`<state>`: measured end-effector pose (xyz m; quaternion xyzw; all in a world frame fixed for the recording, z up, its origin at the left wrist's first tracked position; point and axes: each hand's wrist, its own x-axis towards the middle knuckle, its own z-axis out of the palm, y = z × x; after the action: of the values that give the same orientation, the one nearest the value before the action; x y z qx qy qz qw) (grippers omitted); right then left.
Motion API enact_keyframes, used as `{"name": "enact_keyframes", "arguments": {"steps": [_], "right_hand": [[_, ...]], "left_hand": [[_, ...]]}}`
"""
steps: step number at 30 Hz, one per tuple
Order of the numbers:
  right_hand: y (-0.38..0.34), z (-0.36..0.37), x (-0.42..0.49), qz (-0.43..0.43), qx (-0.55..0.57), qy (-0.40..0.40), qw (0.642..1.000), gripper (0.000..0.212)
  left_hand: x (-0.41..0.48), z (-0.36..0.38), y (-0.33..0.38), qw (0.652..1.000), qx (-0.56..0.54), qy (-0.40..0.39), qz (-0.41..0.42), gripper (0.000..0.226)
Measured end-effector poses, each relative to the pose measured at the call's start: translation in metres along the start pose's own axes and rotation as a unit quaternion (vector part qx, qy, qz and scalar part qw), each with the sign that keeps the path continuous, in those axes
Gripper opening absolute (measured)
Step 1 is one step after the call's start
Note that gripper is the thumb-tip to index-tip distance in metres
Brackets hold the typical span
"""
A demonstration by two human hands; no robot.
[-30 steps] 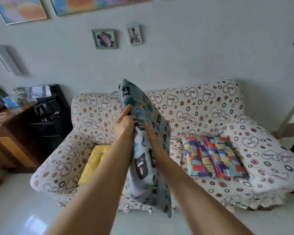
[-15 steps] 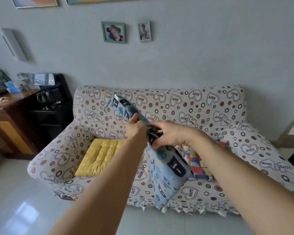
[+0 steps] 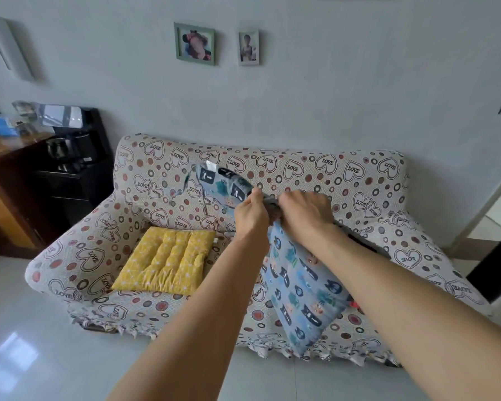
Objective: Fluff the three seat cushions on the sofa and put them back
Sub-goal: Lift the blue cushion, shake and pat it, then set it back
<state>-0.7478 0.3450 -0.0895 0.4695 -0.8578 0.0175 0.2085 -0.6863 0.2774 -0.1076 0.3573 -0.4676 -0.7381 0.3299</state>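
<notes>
1. 2 bare forearms reach forward over the pale, glossy floor (image 3: pixel 41 357) toward the sofa (image 3: pixel 359 180), which wears a cream cover printed with "LOVE" hearts and rings.
2. The blue cushion (image 3: pixel 301 287), patterned with dark cat faces, is held up in the air in front of the sofa's middle. It sits at a slant: 1 end points up and left against the backrest, and the larger part hangs down and right, crossing the seat's front edge in this view.
3. The left hand (image 3: pixel 252 215) grasps the cushion partway along its upper edge, fingers curled round the fabric and the thumb lying on top.
4. The right hand (image 3: pixel 307 212) sits just beside the left, almost touching it, knuckles up and fingers clenched into the same bunched stretch of fabric.
5. Thin ties (image 3: pixel 185 186) dangle loose from the cushion's raised end.
6. The yellow cushion (image 3: pixel 168 260), quilted in squares, lies flat on the left seat near the armrest, apart from both hands.
7. A small red patch (image 3: pixel 355 303) peeks out at the blue cushion's lower right edge; what it belongs to cannot be told, since the cushion and right arm cover that seat.
8. 2 framed photos (image 3: pixel 195 43) hang side by side on the grey wall (image 3: pixel 359 82) above the backrest.
9. Left of the sofa stands a black stand (image 3: pixel 70 180) holding dark pots, with a wooden cabinet (image 3: pixel 6 198) beside it.
</notes>
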Motion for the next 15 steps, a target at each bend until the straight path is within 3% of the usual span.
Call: {"name": "enact_keyframes", "arguments": {"steps": [4,8,10,15], "right_hand": [[0.021,-0.002,0.005,0.058,0.045,-0.029,0.997,0.013],[0.049,-0.012,0.012,0.152,0.155,-0.088,0.972,0.033],[0.065,-0.014,0.013,0.183,0.244,-0.110,0.946,0.036],[0.093,-0.029,0.001,0.221,0.488,-0.105,0.838,0.032]], "left_hand": [[-0.001,-0.019,-0.001,0.996,-0.042,-0.068,-0.027,0.012],[0.008,-0.038,-0.027,0.996,-0.016,-0.010,-0.088,0.042],[0.010,-0.048,-0.047,0.993,0.008,0.020,-0.119,0.048],[0.005,-0.071,-0.090,0.970,0.127,0.063,-0.197,0.070]]}}
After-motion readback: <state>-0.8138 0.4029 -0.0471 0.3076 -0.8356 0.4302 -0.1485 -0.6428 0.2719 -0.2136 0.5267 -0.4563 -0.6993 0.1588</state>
